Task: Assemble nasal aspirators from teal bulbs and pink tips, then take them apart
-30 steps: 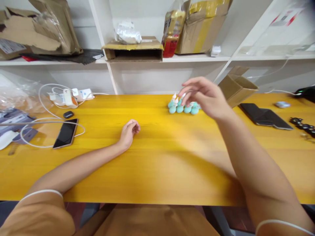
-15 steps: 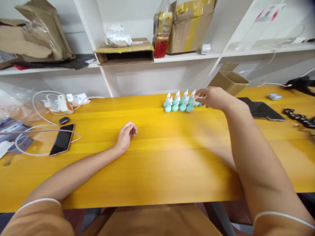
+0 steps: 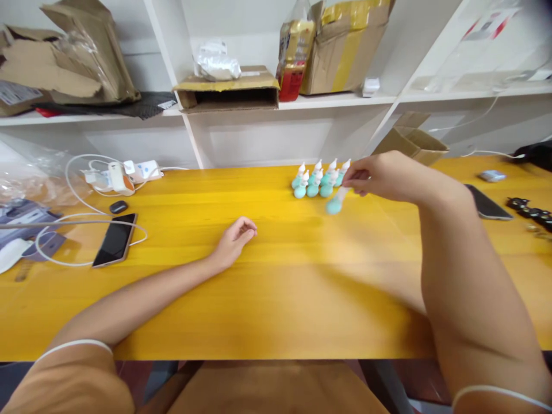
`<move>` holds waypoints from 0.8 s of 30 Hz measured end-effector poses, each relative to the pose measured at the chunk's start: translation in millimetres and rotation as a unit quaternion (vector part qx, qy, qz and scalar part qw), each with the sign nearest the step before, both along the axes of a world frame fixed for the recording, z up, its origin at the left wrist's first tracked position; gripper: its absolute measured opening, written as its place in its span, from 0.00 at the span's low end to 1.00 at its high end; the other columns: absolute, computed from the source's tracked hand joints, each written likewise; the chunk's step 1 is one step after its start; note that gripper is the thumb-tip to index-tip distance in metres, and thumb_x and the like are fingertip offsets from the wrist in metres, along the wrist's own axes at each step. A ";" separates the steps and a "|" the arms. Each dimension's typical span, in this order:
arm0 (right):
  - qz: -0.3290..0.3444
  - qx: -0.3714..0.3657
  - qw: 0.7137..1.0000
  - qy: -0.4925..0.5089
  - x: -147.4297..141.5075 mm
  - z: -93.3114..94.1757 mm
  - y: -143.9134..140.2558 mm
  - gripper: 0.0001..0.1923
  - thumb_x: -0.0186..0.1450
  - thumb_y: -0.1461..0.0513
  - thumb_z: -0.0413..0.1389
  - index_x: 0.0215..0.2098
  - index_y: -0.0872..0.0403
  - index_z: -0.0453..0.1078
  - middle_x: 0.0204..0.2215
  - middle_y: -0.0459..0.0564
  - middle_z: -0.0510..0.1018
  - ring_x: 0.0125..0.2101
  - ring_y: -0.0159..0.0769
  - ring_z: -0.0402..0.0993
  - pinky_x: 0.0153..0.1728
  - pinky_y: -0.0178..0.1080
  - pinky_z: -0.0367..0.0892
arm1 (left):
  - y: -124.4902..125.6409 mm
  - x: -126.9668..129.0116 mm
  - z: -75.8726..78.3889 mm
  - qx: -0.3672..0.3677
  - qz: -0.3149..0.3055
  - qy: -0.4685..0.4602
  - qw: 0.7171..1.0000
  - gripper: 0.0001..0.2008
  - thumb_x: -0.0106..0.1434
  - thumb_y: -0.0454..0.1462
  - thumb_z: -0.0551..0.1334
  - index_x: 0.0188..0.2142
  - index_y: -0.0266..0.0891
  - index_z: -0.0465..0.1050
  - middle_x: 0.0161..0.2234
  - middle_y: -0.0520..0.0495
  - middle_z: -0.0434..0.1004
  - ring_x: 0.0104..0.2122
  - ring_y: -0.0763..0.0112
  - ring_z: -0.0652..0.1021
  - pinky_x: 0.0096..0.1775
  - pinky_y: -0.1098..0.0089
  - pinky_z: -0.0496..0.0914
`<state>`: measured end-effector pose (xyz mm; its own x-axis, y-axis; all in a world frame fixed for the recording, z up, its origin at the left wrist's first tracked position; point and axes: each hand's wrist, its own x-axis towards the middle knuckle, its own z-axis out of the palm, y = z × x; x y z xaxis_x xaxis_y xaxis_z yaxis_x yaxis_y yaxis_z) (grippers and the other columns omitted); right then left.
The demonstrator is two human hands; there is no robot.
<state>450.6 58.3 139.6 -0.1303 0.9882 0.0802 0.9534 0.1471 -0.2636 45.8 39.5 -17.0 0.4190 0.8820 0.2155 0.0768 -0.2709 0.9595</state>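
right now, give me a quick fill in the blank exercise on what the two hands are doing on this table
1. The right hand pinches the white tip of one small ____ bottle.
2. The other small bottles stand in a cluster near the ____ edge of the yellow table.
3. The left hand rests on the table, loosely curled and holding ____.

Missing words: teal; far; nothing
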 end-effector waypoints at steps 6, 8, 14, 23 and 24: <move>0.217 -0.097 0.891 0.386 -104.6 -51.2 3.0 0.18 0.69 0.47 0.68 0.40 0.53 0.80 0.27 0.49 0.83 0.26 0.35 0.79 0.32 0.39 0.74 | -1.5 -1.5 -4.7 0.050 -0.009 0.009 0.999 0.26 0.70 0.49 0.70 0.62 0.43 0.69 0.62 0.36 0.76 0.60 0.56 0.79 0.63 0.55 0.74; 0.185 -0.069 0.826 0.528 -141.1 -91.1 14.0 0.24 0.63 0.43 0.72 0.38 0.53 0.76 0.26 0.47 0.81 0.24 0.33 0.76 0.30 0.38 0.74 | -0.2 -1.4 -6.4 0.005 -0.031 0.000 1.000 0.29 0.70 0.52 0.69 0.63 0.42 0.67 0.61 0.35 0.78 0.53 0.58 0.82 0.54 0.58 0.78; 0.119 -0.039 0.762 0.636 -183.5 -175.3 24.2 0.22 0.66 0.44 0.67 0.45 0.51 0.73 0.35 0.47 0.80 0.27 0.32 0.75 0.29 0.36 0.74 | 11.7 -4.6 3.0 0.026 0.097 0.127 0.987 0.18 0.72 0.42 0.63 0.59 0.43 0.74 0.44 0.46 0.83 0.31 0.69 0.78 0.38 0.66 0.74; 0.248 0.162 0.934 0.201 -182.8 -172.3 -9.1 0.32 0.74 0.66 0.52 0.75 0.49 0.64 0.53 0.58 0.78 0.45 0.44 0.79 0.49 0.49 0.79 | 28.8 -13.2 7.4 0.109 0.117 0.218 0.963 0.14 0.71 0.37 0.65 0.55 0.43 0.78 0.53 0.45 0.84 0.51 0.60 0.82 0.57 0.59 0.74; 0.247 0.164 0.939 0.177 -183.9 -171.5 -11.0 0.32 0.74 0.66 0.51 0.76 0.49 0.63 0.55 0.59 0.78 0.45 0.45 0.80 0.49 0.49 0.80 | 28.4 -13.1 6.8 0.112 0.119 0.222 0.961 0.14 0.71 0.38 0.65 0.55 0.43 0.79 0.53 0.45 0.84 0.51 0.59 0.82 0.57 0.59 0.74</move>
